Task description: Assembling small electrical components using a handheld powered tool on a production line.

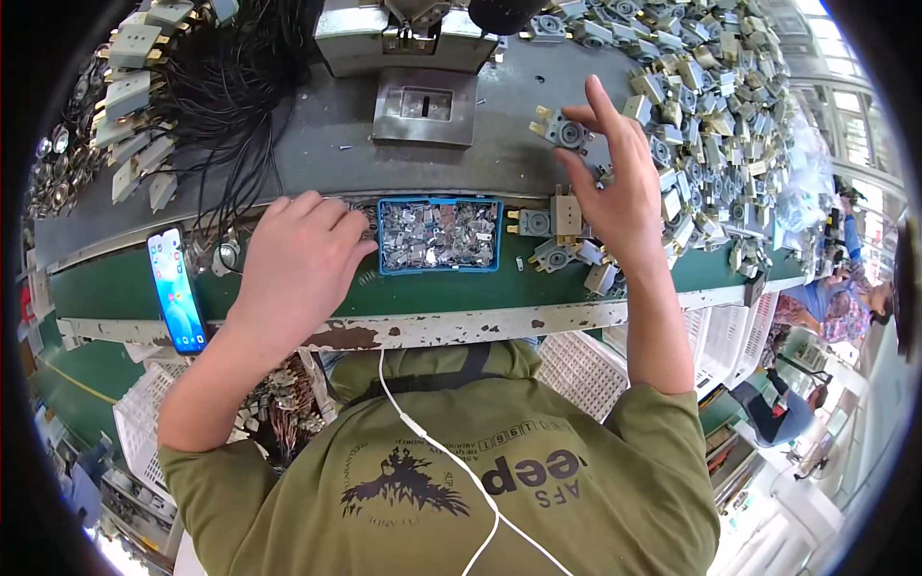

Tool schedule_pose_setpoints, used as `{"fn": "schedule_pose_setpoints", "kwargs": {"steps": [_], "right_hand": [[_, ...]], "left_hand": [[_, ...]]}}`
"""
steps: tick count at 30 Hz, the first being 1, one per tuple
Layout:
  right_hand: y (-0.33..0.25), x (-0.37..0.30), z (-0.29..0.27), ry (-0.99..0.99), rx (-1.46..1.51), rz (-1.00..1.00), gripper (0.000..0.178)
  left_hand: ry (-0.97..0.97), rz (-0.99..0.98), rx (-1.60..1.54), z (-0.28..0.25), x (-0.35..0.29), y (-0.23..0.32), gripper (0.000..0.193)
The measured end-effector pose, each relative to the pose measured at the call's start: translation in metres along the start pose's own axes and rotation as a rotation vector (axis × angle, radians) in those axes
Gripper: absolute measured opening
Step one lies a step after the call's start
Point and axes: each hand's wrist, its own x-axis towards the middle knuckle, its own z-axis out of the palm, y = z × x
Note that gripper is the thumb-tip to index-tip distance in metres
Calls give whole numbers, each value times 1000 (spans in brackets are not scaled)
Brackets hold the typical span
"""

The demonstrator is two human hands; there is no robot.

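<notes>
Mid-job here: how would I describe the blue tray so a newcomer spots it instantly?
Find the steel block on the grey bench top, then drop down the picture to the green strip. There, between the left hand and some grey pronged pieces, sits the rectangular tray. Its bright blue rim and heap of loose silvery metal bits set it apart from those neighbours.

Underside of left hand (300, 252) hidden, machine (408, 60) cut off above.

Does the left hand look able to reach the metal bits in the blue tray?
Probably yes: the left hand is close by the blue tray, whose top is open, and nothing seems to block the way to the metal bits.
</notes>
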Motion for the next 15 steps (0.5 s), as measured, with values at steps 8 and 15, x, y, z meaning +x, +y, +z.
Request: {"fn": "schedule_pose_setpoints", "kwargs": {"steps": [8,15], "right_hand": [[10,7,3,-42,-31,1,65],[16,8,8,-148,-118,115,51]], "left_hand": [[11,67,-87,-19,21,11,19],[17,213,-132,9,41,25,21]]}}
